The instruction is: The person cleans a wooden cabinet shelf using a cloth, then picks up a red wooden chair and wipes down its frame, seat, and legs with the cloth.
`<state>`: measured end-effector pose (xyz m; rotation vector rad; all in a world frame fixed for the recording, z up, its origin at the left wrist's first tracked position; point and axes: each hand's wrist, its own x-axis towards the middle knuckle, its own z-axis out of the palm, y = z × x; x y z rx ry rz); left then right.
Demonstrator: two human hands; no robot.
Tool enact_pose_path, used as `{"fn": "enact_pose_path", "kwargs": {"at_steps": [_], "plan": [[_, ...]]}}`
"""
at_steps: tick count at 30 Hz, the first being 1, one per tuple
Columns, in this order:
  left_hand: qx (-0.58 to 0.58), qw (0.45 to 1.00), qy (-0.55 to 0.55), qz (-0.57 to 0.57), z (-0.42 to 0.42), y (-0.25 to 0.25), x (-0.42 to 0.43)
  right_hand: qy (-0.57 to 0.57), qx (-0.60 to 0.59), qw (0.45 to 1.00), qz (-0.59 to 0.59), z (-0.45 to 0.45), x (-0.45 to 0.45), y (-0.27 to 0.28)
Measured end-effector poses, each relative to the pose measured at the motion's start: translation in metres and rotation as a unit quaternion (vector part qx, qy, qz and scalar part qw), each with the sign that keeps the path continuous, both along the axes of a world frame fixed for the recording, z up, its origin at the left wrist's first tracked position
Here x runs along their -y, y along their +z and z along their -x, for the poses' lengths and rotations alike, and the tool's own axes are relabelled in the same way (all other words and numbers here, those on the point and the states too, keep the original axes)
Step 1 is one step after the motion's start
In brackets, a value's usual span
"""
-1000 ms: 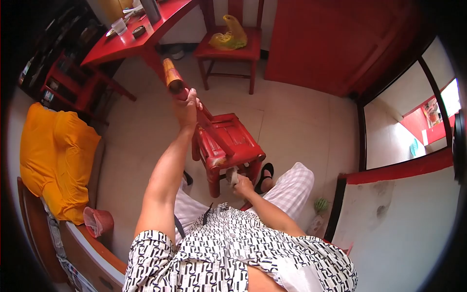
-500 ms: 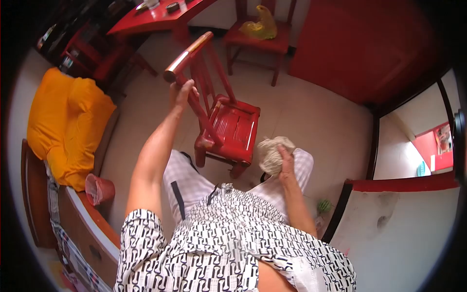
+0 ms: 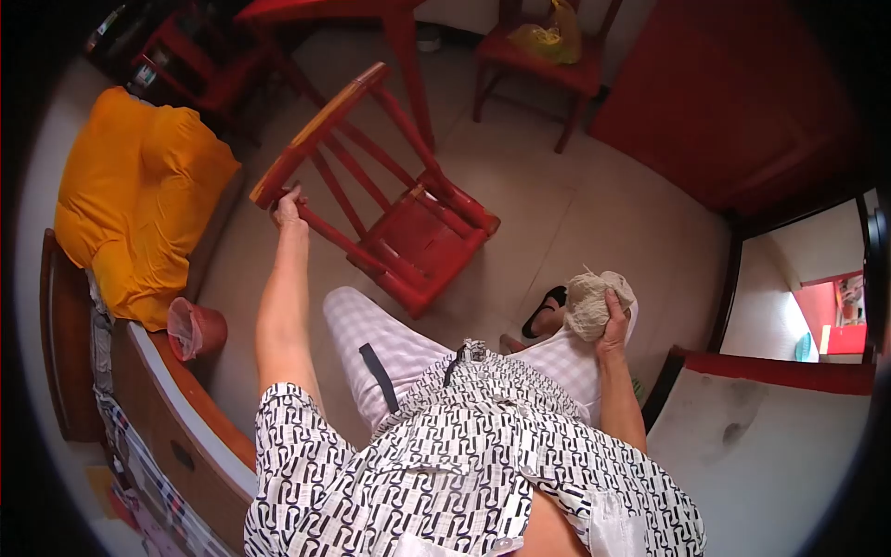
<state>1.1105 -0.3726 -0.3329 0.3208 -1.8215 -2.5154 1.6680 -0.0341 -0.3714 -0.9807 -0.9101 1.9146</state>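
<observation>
My left hand is closed around the back post of a red wooden chair, just below its worn top rail. The chair stands turned and looks tilted in front of my legs; I cannot tell whether all its feet touch the floor. In my right hand is a bunched beige cloth, held above my right knee. The fingers are wrapped against its right side, and part of the palm is hidden.
A second red chair with a yellow plastic bag stands at the back. Left are an orange-covered seat and a pink bin. A red table is at the top. A white-topped cabinet stands right.
The chair has turned, its back swinging to the left and toward me with my left hand on it. My right hand has moved right with the cloth. The camera view has shifted.
</observation>
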Motion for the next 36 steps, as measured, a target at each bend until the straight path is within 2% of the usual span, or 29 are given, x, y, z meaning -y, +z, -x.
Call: {"fn": "enact_pose_path", "kwargs": {"at_steps": [3, 6, 7, 8, 10, 12, 14, 15, 16, 17, 18, 19, 20, 22, 25, 28, 29, 33, 34, 35, 36], "plan": [[-0.012, 1.000, 0.013, 0.025, 0.040, -0.018, 0.036, -0.033, 0.062, 0.996, -0.054, -0.007, -0.004, -0.012], [-0.036, 0.997, 0.039, 0.049, 0.042, -0.003, 0.066, 0.000, 0.175, 0.951, -0.257, -0.016, -0.001, 0.003], [-0.030, 0.998, 0.034, 0.048, 0.057, -0.013, 0.086, 0.002, 0.204, 0.934, -0.293, -0.023, -0.007, -0.009], [-0.021, 0.998, 0.028, 0.046, 0.072, -0.023, 0.107, 0.000, 0.214, 0.930, -0.300, -0.028, -0.011, -0.010], [0.061, 0.993, 0.007, 0.102, 0.065, -0.012, 0.131, 0.001, 0.239, 0.919, -0.313, -0.038, -0.020, -0.008], [0.143, 0.964, 0.025, 0.224, 0.023, 0.022, 0.132, 0.002, 0.284, 0.893, -0.349, -0.047, -0.032, -0.005], [0.010, 0.939, 0.012, 0.344, 0.046, -0.055, 0.180, 0.021, 0.341, 0.868, -0.360, -0.053, -0.035, -0.003], [-0.112, 0.920, 0.004, 0.375, 0.009, -0.072, 0.183, 0.037, 0.372, 0.857, -0.354, -0.054, -0.034, 0.004], [0.007, 0.880, -0.048, 0.473, -0.032, -0.065, 0.168, 0.051, 0.404, 0.845, -0.345, -0.057, -0.033, 0.008], [-0.046, 0.871, -0.140, 0.469, -0.099, -0.059, 0.147, 0.120, 0.461, 0.731, -0.489, -0.063, -0.033, 0.000], [-0.100, 0.678, -0.338, 0.645, -0.190, -0.077, 0.142, 0.182, 0.506, 0.587, -0.606, -0.069, -0.038, -0.009], [-0.130, 0.653, -0.363, 0.652, -0.256, -0.055, 0.130, 0.233, 0.485, 0.619, -0.571, -0.060, -0.032, 0.009], [-0.131, 0.652, -0.346, 0.662, -0.300, -0.018, 0.105, 0.232, 0.466, 0.634, -0.572, -0.058, -0.034, 0.009], [-0.090, 0.707, -0.318, 0.626, -0.310, -0.010, 0.098, 0.219, 0.420, 0.665, -0.578, -0.060, -0.036, 0.011], [-0.090, 0.658, -0.347, 0.662, -0.308, -0.006, 0.097, 0.260, 0.436, 0.683, -0.525, -0.057, -0.039, 0.014], [-0.061, 0.642, -0.358, 0.676, -0.313, 0.007, 0.093, 0.263, 0.441, 0.709, -0.483, -0.052, -0.036, 0.018], [-0.100, 0.629, -0.316, 0.704, -0.321, 0.008, 0.086, 0.265, 0.438, 0.723, -0.465, -0.053, -0.034, 0.014], [0.050, 0.525, -0.359, 0.770, -0.343, 0.044, 0.054, 0.253, 0.482, 0.743, -0.390, -0.060, -0.026, -0.003], [0.031, 0.490, -0.360, 0.793, -0.344, 0.035, 0.061, 0.233, 0.527, 0.712, -0.402, -0.065, -0.016, -0.020], [0.075, 0.462, -0.394, 0.791, -0.338, 0.037, 0.052, 0.217, 0.575, 0.675, -0.408, -0.068, -0.007, -0.029], [0.055, 0.424, -0.430, 0.795, -0.332, 0.025, 0.057, 0.236, 0.606, 0.676, -0.347, -0.066, 0.000, -0.019]]}}
